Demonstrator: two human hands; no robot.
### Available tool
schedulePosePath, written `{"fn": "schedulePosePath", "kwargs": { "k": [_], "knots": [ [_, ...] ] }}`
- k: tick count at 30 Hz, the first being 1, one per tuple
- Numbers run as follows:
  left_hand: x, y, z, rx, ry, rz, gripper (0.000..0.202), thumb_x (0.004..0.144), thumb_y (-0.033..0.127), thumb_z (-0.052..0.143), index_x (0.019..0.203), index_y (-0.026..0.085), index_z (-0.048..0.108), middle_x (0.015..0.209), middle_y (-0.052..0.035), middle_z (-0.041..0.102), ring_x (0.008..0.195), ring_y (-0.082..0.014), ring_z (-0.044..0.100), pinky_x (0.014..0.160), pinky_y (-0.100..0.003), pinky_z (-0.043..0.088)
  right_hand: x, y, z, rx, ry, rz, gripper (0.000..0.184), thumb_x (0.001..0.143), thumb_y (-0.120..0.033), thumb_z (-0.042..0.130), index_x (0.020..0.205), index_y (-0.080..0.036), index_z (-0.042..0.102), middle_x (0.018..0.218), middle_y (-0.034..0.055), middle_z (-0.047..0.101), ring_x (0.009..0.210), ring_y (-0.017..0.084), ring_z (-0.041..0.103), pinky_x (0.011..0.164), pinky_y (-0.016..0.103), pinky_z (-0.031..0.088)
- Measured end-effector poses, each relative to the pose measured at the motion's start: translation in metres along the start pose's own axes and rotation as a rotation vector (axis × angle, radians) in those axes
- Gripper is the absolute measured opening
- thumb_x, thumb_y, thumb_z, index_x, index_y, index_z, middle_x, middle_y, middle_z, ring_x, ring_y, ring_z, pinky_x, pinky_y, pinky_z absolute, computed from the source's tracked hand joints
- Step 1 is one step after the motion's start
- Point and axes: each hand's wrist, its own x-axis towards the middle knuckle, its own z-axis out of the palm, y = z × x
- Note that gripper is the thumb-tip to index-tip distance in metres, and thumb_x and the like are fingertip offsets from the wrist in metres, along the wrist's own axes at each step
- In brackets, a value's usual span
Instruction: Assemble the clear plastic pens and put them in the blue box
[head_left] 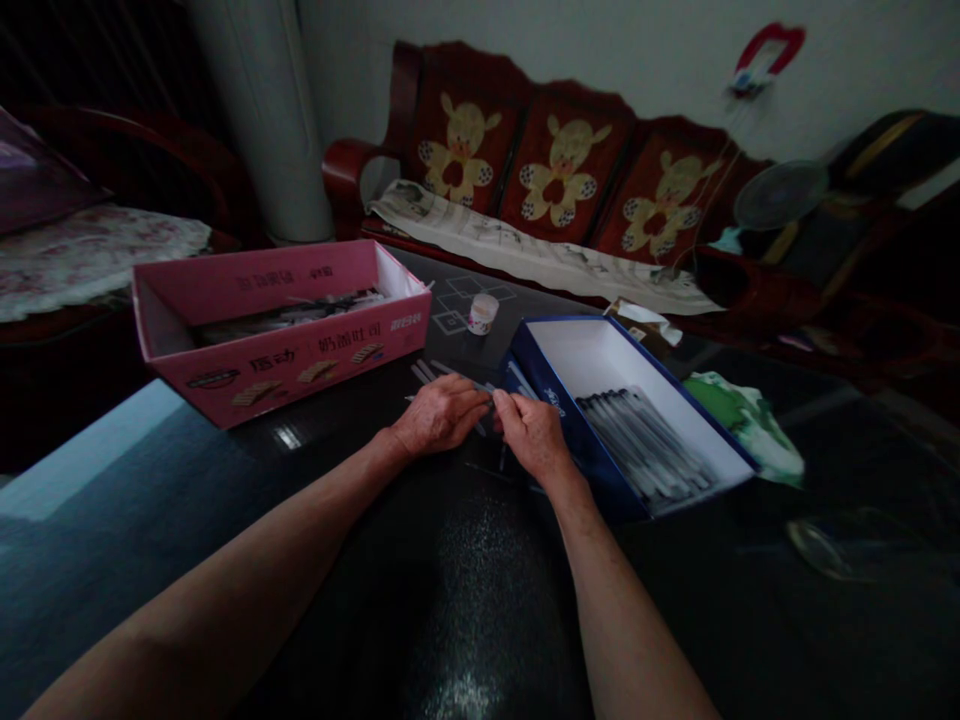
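Note:
My left hand (446,412) is closed over the dark table, its fingers curled round a slim pen that is mostly hidden. Close against it, my right hand (531,432) pinches the pen's end between thumb and bent forefinger. Several clear pen barrels (424,372) lie loose on the table just behind the left hand. Right of my hands a blue box (555,415) with a white inside holds a row of clear pens with dark ends (645,445). To the left stands a pink carton (315,365), with many thin pen parts (315,310) heaped inside.
A small white tub (482,314) stands behind my hands, between the boxes. Beyond the blue box are a tissue box (645,325) and a green-and-white plastic packet (746,425). A glossy black table (360,600) bears everything. A wooden sofa (517,150) stands across from me.

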Motion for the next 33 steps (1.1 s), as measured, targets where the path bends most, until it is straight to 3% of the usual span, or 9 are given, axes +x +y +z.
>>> {"fn": "schedulePosePath", "kwargs": {
  "k": [2, 7, 12, 15, 20, 27, 33],
  "knots": [
    [0.0005, 0.0002, -0.0004, 0.002, 0.008, 0.001, 0.029, 0.096, 0.025, 0.041, 0.102, 0.01, 0.064, 0.078, -0.0074, 0.062, 0.075, -0.0175, 0.056, 0.069, -0.031, 0.048, 0.0002, -0.0006, -0.0024, 0.015, 0.004, 0.004, 0.044, 0.092, -0.048, 0.039, 0.065, -0.02, 0.06, 0.058, 0.004, 0.064, 0.053, 0.015, 0.058, 0.053, 0.026, 0.04],
    [0.0003, -0.0003, -0.0002, -0.009, 0.006, -0.004, 0.028, 0.095, 0.025, 0.041, 0.104, 0.011, 0.064, 0.08, -0.0074, 0.063, 0.077, -0.0178, 0.057, 0.07, -0.032, 0.048, 0.0004, -0.0015, -0.0071, 0.045, -0.036, -0.085, 0.02, 0.085, -0.036, 0.051, 0.081, -0.02, 0.063, 0.068, 0.001, 0.067, 0.06, 0.015, 0.061, 0.057, 0.024, 0.041],
    [-0.0014, -0.0018, 0.0011, -0.017, -0.005, -0.002, 0.03, 0.095, 0.026, 0.04, 0.105, 0.011, 0.064, 0.08, -0.0079, 0.062, 0.078, -0.0182, 0.057, 0.07, -0.032, 0.048, 0.001, -0.0009, -0.0011, -0.023, -0.02, -0.02, 0.042, 0.092, -0.043, 0.04, 0.06, -0.021, 0.058, 0.055, 0.003, 0.063, 0.054, 0.016, 0.058, 0.054, 0.026, 0.038],
    [-0.0019, -0.0024, 0.0019, -0.016, -0.007, -0.001, 0.03, 0.095, 0.026, 0.04, 0.105, 0.012, 0.064, 0.078, -0.0077, 0.062, 0.077, -0.0181, 0.057, 0.069, -0.032, 0.048, 0.0008, -0.0022, -0.0014, -0.038, 0.011, 0.0, 0.049, 0.093, -0.048, 0.036, 0.058, -0.021, 0.058, 0.054, 0.0042, 0.063, 0.055, 0.016, 0.059, 0.054, 0.026, 0.037],
    [-0.002, -0.002, 0.0027, -0.025, -0.012, -0.009, 0.029, 0.095, 0.026, 0.041, 0.104, 0.012, 0.064, 0.08, -0.0077, 0.062, 0.079, -0.0181, 0.057, 0.071, -0.031, 0.048, 0.0, -0.0031, -0.0046, -0.039, -0.024, -0.089, 0.034, 0.09, -0.04, 0.045, 0.067, -0.021, 0.062, 0.061, 0.0023, 0.066, 0.058, 0.015, 0.059, 0.057, 0.025, 0.038],
    [-0.0015, -0.0015, 0.0014, -0.026, -0.026, -0.002, 0.03, 0.096, 0.027, 0.039, 0.101, 0.013, 0.065, 0.079, -0.0077, 0.061, 0.077, -0.0176, 0.056, 0.069, -0.031, 0.047, 0.0009, -0.0021, 0.0006, -0.061, 0.008, -0.016, 0.049, 0.092, -0.049, 0.039, 0.058, -0.02, 0.06, 0.054, 0.0043, 0.064, 0.053, 0.016, 0.058, 0.051, 0.026, 0.035],
    [0.0001, 0.0004, -0.0019, -0.063, -0.028, 0.006, 0.029, 0.096, 0.027, 0.038, 0.1, 0.013, 0.064, 0.08, -0.0076, 0.062, 0.076, -0.0176, 0.056, 0.069, -0.032, 0.047, -0.0005, -0.0066, -0.0001, 0.02, -0.016, -0.051, 0.037, 0.087, -0.043, 0.05, 0.062, -0.02, 0.064, 0.058, 0.0017, 0.066, 0.057, 0.015, 0.059, 0.055, 0.025, 0.039]
  ]
}}
